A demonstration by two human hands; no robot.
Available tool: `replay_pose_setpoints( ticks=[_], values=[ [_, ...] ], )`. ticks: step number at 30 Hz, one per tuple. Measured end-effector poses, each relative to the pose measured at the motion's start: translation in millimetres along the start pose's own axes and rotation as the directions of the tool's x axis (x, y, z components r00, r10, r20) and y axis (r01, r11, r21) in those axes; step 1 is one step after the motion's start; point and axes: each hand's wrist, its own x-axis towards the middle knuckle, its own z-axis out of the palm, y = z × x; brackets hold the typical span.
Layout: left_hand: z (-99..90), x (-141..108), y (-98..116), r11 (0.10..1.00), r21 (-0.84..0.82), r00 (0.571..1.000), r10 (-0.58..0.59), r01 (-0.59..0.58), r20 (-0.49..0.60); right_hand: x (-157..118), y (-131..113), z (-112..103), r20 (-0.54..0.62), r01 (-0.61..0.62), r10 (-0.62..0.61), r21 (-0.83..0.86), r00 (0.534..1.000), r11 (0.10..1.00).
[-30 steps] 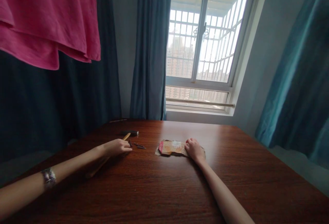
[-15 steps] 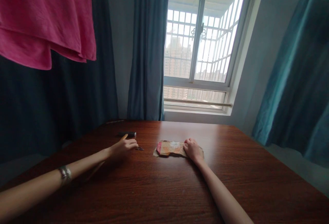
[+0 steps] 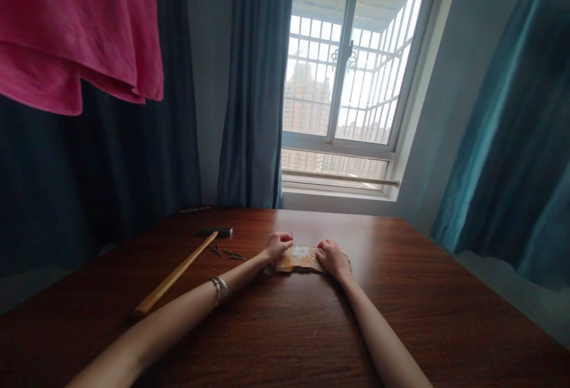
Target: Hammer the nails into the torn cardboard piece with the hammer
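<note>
Ragged, speckled cardboard (image 3: 300, 259) lies on the glossy worktop (image 3: 285, 328). Over its left end the left hand (image 3: 278, 245) pinches a thin nail (image 3: 291, 236); on its right end rests the right hand (image 3: 333, 257), fingers bent — whether gripping, I cannot tell. Leftward — a wooden-handled hammer (image 3: 178, 274).

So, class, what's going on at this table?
A person's left hand pinches a thin, upright piece, too small to identify surely, over a patterned strip of cardboard. The right hand rests on the strip's right end. A wooden-handled hammer lies to the left on the table, small dark pieces near its head.
</note>
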Motion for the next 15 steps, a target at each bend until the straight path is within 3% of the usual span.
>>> replay_pose_setpoints(
  ticks=[15],
  values=[
    [7.9, -4.0, -10.8, 0.995, -0.013, 0.994, 0.100, -0.100, 0.051, -0.1, 1.0, -2.3, 0.021, -0.009, 0.008, 0.036, 1.000, 0.999]
  ],
)
